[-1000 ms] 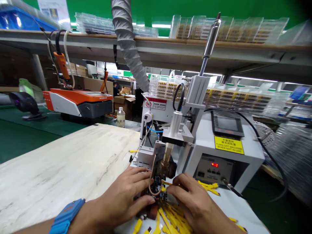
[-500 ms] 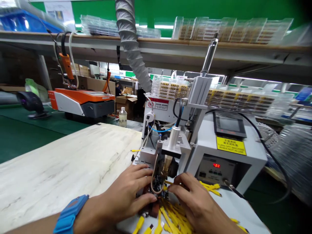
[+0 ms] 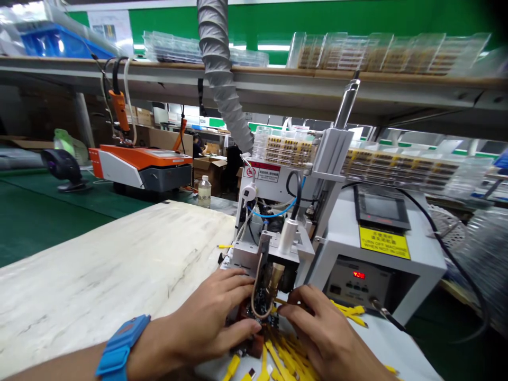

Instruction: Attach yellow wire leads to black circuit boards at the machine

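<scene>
My left hand (image 3: pixel 216 312), with a blue band (image 3: pixel 123 344) on its wrist, rests at the left side of the small fixture under the soldering machine's head (image 3: pixel 273 278). Its thumb and fingers are apart around the fixture's edge; what they hold, if anything, is hidden. On the right side, my right hand (image 3: pixel 321 328) has its thumb and forefinger pressed together by the end of a yellow cable at the fixture. Several yellow cables (image 3: pixel 286 360) with plugs lie between the hands, below the dark red block (image 3: pixel 254 344).
A grey control box (image 3: pixel 381 275) with a screen stands at the right, with yellow pieces (image 3: pixel 351 312) before it. Farther left are a bottle (image 3: pixel 204 192), an orange machine (image 3: pixel 143 164) and a small fan (image 3: pixel 65 169). A grey hose (image 3: pixel 220 69) hangs from above.
The view has shifted, so the scene sits slightly farther right and lower. The machine's head appears somewhat lower towards the fixture. Both hands keep nearly the same place beside the fixture.
</scene>
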{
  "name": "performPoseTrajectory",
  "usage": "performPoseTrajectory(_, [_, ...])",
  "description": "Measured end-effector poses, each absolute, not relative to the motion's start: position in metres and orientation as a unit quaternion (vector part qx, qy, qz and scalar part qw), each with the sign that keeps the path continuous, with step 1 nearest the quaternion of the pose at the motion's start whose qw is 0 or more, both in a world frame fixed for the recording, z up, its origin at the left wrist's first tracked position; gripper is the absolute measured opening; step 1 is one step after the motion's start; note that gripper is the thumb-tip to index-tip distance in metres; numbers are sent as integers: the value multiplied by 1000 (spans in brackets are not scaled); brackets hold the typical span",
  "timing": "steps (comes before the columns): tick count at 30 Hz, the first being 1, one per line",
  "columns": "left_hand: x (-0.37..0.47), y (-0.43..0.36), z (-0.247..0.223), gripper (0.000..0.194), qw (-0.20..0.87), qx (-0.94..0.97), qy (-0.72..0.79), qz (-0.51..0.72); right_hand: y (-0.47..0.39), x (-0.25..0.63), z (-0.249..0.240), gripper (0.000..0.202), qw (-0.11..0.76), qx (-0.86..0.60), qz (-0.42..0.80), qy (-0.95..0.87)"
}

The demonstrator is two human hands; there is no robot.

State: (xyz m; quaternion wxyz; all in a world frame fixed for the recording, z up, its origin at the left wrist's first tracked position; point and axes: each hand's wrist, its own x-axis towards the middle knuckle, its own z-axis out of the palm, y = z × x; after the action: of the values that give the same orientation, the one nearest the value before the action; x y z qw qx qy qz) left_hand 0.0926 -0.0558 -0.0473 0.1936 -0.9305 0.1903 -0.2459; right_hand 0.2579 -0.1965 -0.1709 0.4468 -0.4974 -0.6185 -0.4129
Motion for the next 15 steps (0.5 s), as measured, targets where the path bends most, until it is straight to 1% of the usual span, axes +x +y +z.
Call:
performPoseTrajectory(9, [92,-58,-43,31,178,-937,173,-244,-198,258,-171,32,444,-503,-409,-619])
performPoseTrajectory(15, [91,-58,-42,34,172,-940,162,-244,-198,257,-170,29,446,-508,-401,-618])
